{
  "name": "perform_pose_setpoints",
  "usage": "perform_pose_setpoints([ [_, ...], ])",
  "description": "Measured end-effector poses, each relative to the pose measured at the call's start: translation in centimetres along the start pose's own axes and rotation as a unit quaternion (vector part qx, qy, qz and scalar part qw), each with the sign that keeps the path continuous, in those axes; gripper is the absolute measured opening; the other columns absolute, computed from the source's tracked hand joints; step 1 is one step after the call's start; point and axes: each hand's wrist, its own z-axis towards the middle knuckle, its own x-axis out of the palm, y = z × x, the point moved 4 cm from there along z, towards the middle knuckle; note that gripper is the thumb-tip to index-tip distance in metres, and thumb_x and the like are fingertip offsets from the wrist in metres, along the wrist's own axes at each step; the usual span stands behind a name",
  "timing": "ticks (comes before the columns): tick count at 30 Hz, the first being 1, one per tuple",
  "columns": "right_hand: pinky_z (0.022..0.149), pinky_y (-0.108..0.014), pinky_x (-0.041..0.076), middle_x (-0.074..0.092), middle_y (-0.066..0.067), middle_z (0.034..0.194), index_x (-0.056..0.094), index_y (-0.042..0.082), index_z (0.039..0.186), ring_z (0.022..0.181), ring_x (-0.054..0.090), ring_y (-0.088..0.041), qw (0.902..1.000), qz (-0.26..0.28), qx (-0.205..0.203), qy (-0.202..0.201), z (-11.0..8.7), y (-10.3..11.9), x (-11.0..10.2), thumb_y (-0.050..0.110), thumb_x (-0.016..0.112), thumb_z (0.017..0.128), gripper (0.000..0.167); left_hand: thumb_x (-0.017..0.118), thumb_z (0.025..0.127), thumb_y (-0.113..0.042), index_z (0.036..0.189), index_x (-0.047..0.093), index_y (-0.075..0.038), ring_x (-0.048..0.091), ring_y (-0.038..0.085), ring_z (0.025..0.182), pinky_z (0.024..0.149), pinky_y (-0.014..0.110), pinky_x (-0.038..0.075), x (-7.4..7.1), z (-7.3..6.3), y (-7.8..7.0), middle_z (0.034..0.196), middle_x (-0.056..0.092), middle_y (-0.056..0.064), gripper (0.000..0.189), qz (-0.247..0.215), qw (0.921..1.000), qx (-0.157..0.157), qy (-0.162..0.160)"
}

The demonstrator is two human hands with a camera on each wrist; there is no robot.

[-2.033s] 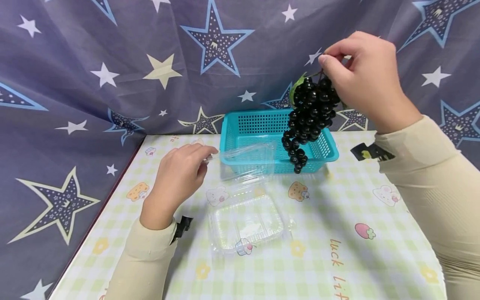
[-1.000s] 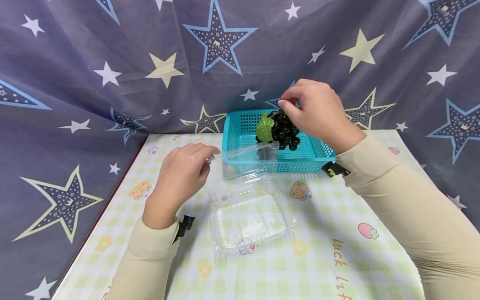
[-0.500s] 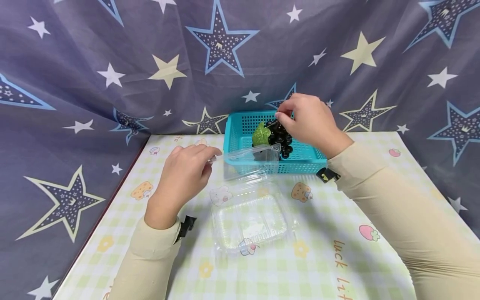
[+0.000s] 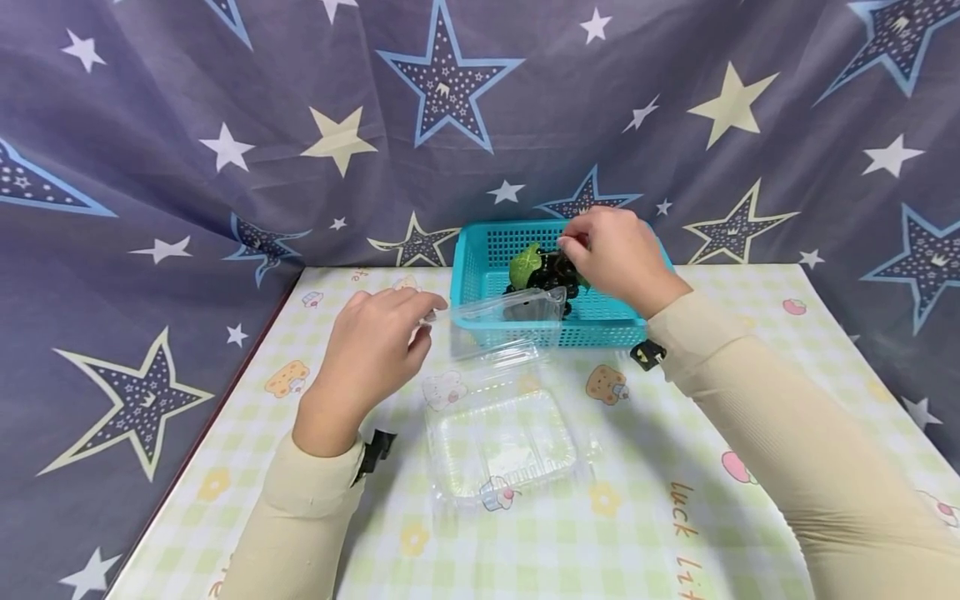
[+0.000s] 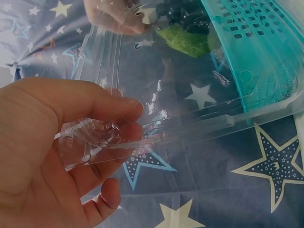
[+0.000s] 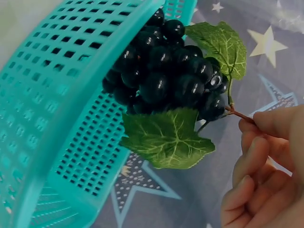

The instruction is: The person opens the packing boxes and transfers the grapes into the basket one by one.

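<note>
My right hand [image 4: 618,254] pinches the brown stem [image 6: 243,115] of a bunch of black grapes [image 6: 166,71] with green leaves [image 6: 171,137]. The bunch sits in the turquoise basket [image 4: 622,333], its stem end up at the fingertips. Between thumb and fingers, my left hand [image 4: 375,350] holds the raised lid [image 5: 199,118] of a clear plastic clamshell box [image 4: 502,446]. That lid stands tilted up in front of the basket and overlaps the lower grapes in the head view. The box's bottom half lies on the table in front of it.
A checked tablecloth [image 4: 637,533] with printed cartoons covers the table. Behind it hangs a purple-grey curtain [image 4: 510,67] with stars, close to the basket's back side. A black strap piece [image 4: 375,454] shows at my left cuff.
From hanging high over the basket's right side, the grapes have moved left and down into the basket with my right hand. My left hand stays at the lid, its thumb slightly shifted.
</note>
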Motion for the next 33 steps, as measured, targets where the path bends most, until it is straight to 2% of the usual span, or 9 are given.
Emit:
perform_pose_setpoints([
  [5,0.070,-0.043,0.049,0.070,-0.005,0.102,0.079,0.016,0.113,0.084,0.061,-0.024,0.9996,-0.002,0.024,0.013,0.0,-1.3,0.6,0.031,0.058,0.105,0.027,0.069,0.084,-0.004,0.115,0.074,-0.020,0.064,0.020,0.073,0.064,0.039,0.039,0.1,0.0,0.1,0.096,0.075,-0.002,0.035,0.001,1.0000,-0.003,0.007],
  [11,0.069,-0.044,0.050,0.073,-0.006,0.101,0.079,0.016,0.112,0.082,0.064,-0.025,0.9980,-0.010,0.051,0.035,-0.3,-3.4,1.8,0.030,0.058,0.105,0.027,0.067,0.083,-0.004,0.115,0.073,-0.019,0.066,0.022,0.076,0.065,0.040,0.041,0.1,0.0,0.1,0.097,0.075,-0.001,0.036,0.000,1.0000,-0.004,0.007],
  [18,0.064,-0.044,0.047,0.070,-0.006,0.085,0.079,0.015,0.106,0.070,0.061,-0.025,0.9930,-0.009,0.091,0.074,-1.1,-6.6,3.1,0.030,0.058,0.104,0.026,0.064,0.084,-0.005,0.117,0.073,-0.019,0.065,0.022,0.077,0.067,0.040,0.043,0.2,0.0,0.0,0.100,0.076,0.000,0.037,0.001,0.9997,-0.014,0.019],
  [21,0.066,-0.043,0.047,0.069,-0.006,0.079,0.079,0.014,0.101,0.067,0.059,-0.025,0.9907,-0.004,0.099,0.093,-1.6,-7.8,3.4,0.029,0.058,0.104,0.026,0.063,0.084,-0.005,0.118,0.073,-0.018,0.066,0.023,0.078,0.068,0.041,0.044,0.2,0.1,-0.1,0.102,0.076,0.000,0.038,0.001,0.9996,-0.016,0.023],
  [24,0.070,-0.044,0.049,0.072,-0.006,0.083,0.079,0.013,0.099,0.070,0.061,-0.025,0.9874,0.006,0.107,0.117,-2.2,-8.7,3.6,0.029,0.058,0.103,0.026,0.062,0.084,-0.004,0.119,0.073,-0.017,0.067,0.023,0.079,0.068,0.041,0.044,0.1,0.1,-0.2,0.104,0.076,0.001,0.038,0.002,0.9996,-0.015,0.022],
  [29,0.066,-0.041,0.043,0.059,-0.002,0.066,0.072,0.012,0.081,0.061,0.051,-0.022,0.9818,0.017,0.109,0.154,-3.3,-9.8,4.5,0.027,0.061,0.101,0.028,0.061,0.083,-0.004,0.121,0.071,-0.015,0.068,0.024,0.082,0.069,0.042,0.045,0.2,0.1,-0.1,0.106,0.076,0.002,0.040,0.001,0.9997,-0.014,0.019],
  [31,0.065,-0.041,0.042,0.056,-0.001,0.064,0.069,0.013,0.078,0.060,0.049,-0.021,0.9819,0.017,0.101,0.160,-3.7,-10.1,5.0,0.028,0.061,0.101,0.028,0.061,0.083,-0.004,0.122,0.071,-0.015,0.069,0.024,0.083,0.069,0.042,0.045,0.2,0.1,-0.1,0.104,0.076,0.002,0.042,-0.002,0.9997,-0.015,0.019],
  [33,0.067,-0.041,0.044,0.059,-0.002,0.069,0.070,0.013,0.082,0.063,0.052,-0.021,0.9833,0.021,0.093,0.155,-4.2,-10.4,5.5,0.028,0.061,0.101,0.025,0.061,0.082,-0.005,0.123,0.070,-0.014,0.069,0.024,0.084,0.069,0.042,0.045,0.2,0.1,-0.1,0.103,0.076,0.001,0.043,-0.004,0.9997,-0.015,0.019],
])
